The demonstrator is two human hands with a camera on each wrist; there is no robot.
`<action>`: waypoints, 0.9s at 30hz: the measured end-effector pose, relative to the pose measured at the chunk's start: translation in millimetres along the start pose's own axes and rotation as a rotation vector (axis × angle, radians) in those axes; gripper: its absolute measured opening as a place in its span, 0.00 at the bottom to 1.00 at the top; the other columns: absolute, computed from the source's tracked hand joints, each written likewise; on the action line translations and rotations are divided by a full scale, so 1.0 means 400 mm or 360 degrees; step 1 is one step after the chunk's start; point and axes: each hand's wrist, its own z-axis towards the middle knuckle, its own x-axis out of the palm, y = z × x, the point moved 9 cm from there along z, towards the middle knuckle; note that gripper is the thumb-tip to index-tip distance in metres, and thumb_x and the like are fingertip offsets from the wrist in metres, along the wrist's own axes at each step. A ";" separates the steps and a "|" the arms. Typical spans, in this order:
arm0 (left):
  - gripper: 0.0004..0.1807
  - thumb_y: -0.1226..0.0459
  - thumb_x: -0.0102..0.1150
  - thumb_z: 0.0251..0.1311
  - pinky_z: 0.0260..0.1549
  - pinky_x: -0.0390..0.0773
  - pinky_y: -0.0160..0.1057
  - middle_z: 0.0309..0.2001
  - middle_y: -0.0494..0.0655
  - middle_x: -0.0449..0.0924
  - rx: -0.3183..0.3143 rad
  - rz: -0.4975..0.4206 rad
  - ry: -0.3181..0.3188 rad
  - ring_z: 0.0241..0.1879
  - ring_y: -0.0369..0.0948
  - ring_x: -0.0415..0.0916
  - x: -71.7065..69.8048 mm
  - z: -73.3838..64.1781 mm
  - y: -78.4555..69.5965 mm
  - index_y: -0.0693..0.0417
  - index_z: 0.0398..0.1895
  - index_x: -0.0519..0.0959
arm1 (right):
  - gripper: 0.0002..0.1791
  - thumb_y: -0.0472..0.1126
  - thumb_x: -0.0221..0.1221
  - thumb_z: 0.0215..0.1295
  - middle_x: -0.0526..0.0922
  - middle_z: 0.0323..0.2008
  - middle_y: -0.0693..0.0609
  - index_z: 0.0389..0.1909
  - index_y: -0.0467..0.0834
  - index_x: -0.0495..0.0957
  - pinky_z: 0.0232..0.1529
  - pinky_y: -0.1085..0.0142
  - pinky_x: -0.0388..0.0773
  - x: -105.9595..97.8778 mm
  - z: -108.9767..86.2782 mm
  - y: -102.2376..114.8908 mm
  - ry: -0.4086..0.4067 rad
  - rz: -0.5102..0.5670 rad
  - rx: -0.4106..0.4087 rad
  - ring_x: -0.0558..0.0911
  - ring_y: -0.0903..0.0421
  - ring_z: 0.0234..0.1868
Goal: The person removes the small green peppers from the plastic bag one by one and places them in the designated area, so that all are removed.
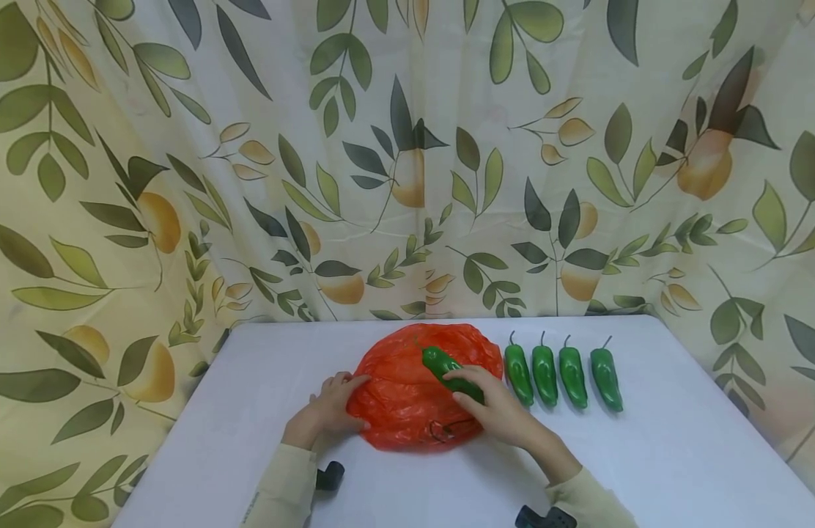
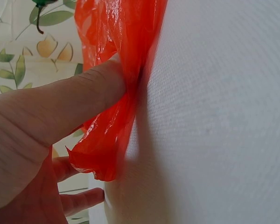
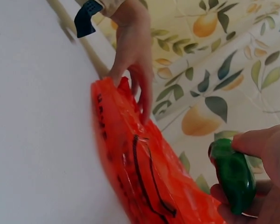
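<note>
A red plastic bag lies spread on the white table. My left hand holds its left edge between thumb and fingers; in the left wrist view the thumb presses into the crumpled film. Over the bag, my right hand grips a green chili pepper, its stem end pointing away and to the left. The right wrist view shows thumb and fingers round the pepper, raised beside the bag. Dark thin lines and black print mark the bag's near side.
Several more green chili peppers lie in a row right of the bag, stems toward the back. A patterned curtain with leaves and fruit hangs behind the white table. A dark wrist device sits at the right sleeve.
</note>
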 end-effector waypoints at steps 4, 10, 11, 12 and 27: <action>0.47 0.55 0.79 0.47 0.66 0.60 0.76 0.69 0.51 0.65 0.0003 0.0007 -0.0002 0.69 0.54 0.60 -0.001 -0.002 -0.001 0.38 0.74 0.67 | 0.16 0.39 0.59 0.72 0.77 0.63 0.46 0.58 0.53 0.78 0.61 0.42 0.79 -0.019 -0.007 -0.004 -0.0053 0.0008 -0.0029 0.75 0.43 0.64; 0.46 0.56 0.78 0.48 0.66 0.59 0.77 0.69 0.53 0.65 0.0002 0.0008 0.0007 0.70 0.55 0.60 0.001 0.001 -0.001 0.39 0.74 0.68 | 0.14 0.36 0.59 0.72 0.80 0.59 0.45 0.55 0.50 0.79 0.59 0.42 0.80 -0.042 -0.012 -0.005 -0.0123 -0.0006 -0.0082 0.77 0.42 0.62; 0.46 0.55 0.78 0.48 0.66 0.59 0.77 0.70 0.53 0.65 0.0003 0.0007 0.0010 0.70 0.55 0.60 0.001 0.002 -0.001 0.40 0.74 0.68 | 0.13 0.35 0.58 0.72 0.80 0.58 0.45 0.54 0.50 0.79 0.59 0.43 0.80 -0.043 -0.014 -0.006 -0.0125 -0.0008 -0.0084 0.77 0.42 0.61; 0.46 0.55 0.78 0.49 0.66 0.59 0.77 0.70 0.53 0.65 0.0002 0.0006 0.0012 0.70 0.55 0.59 0.002 0.002 -0.001 0.40 0.74 0.67 | 0.13 0.35 0.58 0.72 0.80 0.57 0.46 0.53 0.49 0.78 0.59 0.43 0.81 -0.044 -0.015 -0.008 -0.0125 -0.0014 -0.0087 0.77 0.43 0.60; 0.48 0.55 0.79 0.47 0.66 0.62 0.75 0.69 0.51 0.65 0.0004 0.0003 0.0000 0.69 0.54 0.61 0.002 0.005 0.006 0.37 0.74 0.67 | 0.14 0.26 0.52 0.71 0.77 0.55 0.42 0.50 0.44 0.73 0.61 0.36 0.76 -0.101 -0.029 -0.026 -0.0367 -0.0067 -0.0109 0.74 0.38 0.62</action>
